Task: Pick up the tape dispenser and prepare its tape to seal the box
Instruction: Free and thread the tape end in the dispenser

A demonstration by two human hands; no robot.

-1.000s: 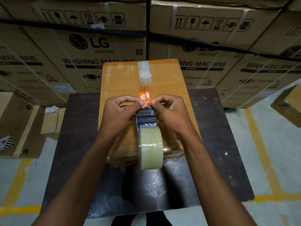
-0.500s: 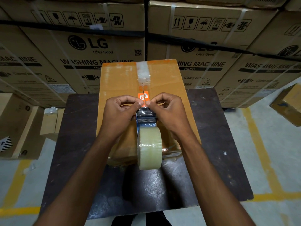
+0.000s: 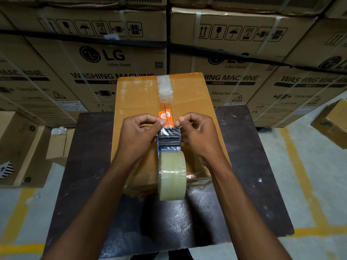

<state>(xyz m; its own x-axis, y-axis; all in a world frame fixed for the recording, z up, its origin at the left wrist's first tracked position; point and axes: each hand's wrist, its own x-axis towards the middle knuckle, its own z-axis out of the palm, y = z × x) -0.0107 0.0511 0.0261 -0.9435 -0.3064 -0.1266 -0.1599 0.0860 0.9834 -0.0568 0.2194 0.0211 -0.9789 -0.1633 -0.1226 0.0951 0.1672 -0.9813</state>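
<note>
- Little has shifted over the past second: both hands stay pinched at the front of the dark tape dispenser [image 3: 170, 136], the fingertips having parted only slightly as they work the loose end of tape.
- Left hand [image 3: 139, 136] and right hand [image 3: 197, 135] sit close together but not touching, each with thumb and forefinger closed on a corner of the clear tape [image 3: 170, 126] drawn over the dispenser's front.
- Behind them, toward the person, the pale translucent roll of packing tape [image 3: 172, 174] stands on edge, mounted on the dispenser and held above the brown cardboard box [image 3: 139, 98].
- That box lies down the middle of the dark scuffed desk [image 3: 244, 184], reaching past the desk's far edge; a short strip of clear tape [image 3: 165, 87] covers the far end of its centre seam, while the seam nearer the hands, by an orange label [image 3: 164, 115], looks unsealed.
- Stacked washing-machine cartons [image 3: 97, 59] fill the background.
- By the look of it, the pick-up is done and the tape end is nearly freed; pulling out a usable length and laying it on the seam remains.
</note>
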